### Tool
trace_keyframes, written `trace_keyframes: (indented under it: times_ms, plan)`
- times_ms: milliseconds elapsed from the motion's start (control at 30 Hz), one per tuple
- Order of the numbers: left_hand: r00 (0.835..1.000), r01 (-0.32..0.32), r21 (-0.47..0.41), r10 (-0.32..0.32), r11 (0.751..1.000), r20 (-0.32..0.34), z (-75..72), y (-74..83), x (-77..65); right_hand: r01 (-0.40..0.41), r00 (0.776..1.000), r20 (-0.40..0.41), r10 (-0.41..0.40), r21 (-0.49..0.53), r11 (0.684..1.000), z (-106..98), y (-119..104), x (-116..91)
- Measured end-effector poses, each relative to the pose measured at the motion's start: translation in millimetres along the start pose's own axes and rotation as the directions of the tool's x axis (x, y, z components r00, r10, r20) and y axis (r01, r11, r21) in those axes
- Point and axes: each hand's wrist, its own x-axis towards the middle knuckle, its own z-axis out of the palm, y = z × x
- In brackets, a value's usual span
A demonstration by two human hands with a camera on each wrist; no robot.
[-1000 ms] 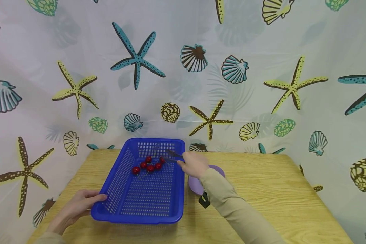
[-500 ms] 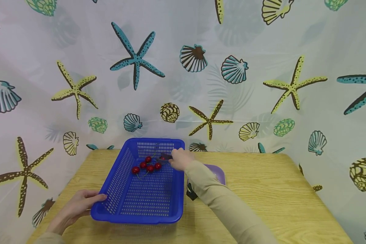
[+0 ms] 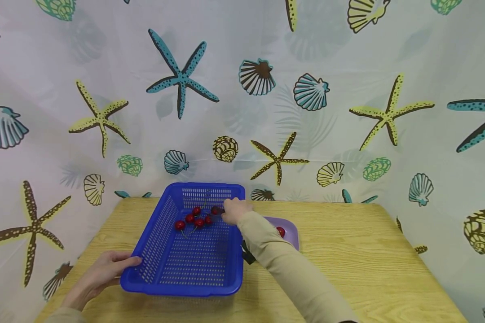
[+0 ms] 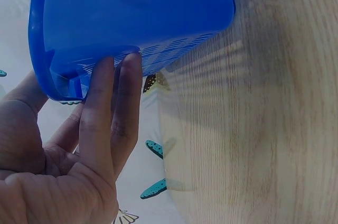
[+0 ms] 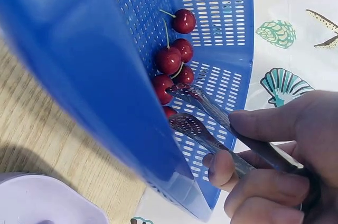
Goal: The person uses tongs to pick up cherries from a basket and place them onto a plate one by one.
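Note:
My left hand (image 3: 107, 271) grips the near left corner of the blue plastic basket (image 3: 194, 264), its thumb over the rim. In the left wrist view its fingers (image 4: 97, 113) lie against the outer wall. Over the basket's right side, my right hand (image 3: 236, 211) holds metal tongs (image 5: 198, 100) with perforated ends. The tongs' two ends stand apart, close to red cherries (image 5: 161, 87) inside; whether they touch is hard to tell. Several stemmed cherries (image 3: 199, 222) lie toward the back of the basket.
A light purple bowl (image 3: 293, 235) stands right of the basket, partly hidden by my right sleeve (image 3: 283, 255). One cherry (image 3: 280, 232) shows in it. Everything rests on a wooden table (image 3: 368, 269) before a shell-patterned curtain (image 3: 226, 112).
My right hand has moved left with the tongs, down among the cherries. One cherry near the tongs has shifted slightly. The bowl's cherry has come into view. My left hand stays put.

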Motion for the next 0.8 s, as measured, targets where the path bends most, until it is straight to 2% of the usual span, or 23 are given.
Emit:
trace_keyframes:
  times_ms: [200,300,600,800]
  plan:
    - [1.0,0.006,0.005,-0.006,1.0,-0.007,0.3,0.7,-0.1,-0.028,0.999,0.037,0.026,0.048,0.998,4,-4,4]
    - [1.0,0.007,0.008,-0.007,1.0,-0.009,0.4,0.9,-0.3,-0.035,0.998,0.044,0.034,0.041,0.999,7,-6,7]
    - [1.0,0.01,0.006,-0.01,1.0,-0.006,1.5,1.8,-1.8,-0.032,0.999,0.036,0.029,0.065,0.997,6,-12,2]
    - [1.0,0.009,0.001,-0.009,1.0,-0.002,1.6,3.3,-2.1,-0.056,0.998,0.04,0.054,0.054,0.997,9,-15,5]
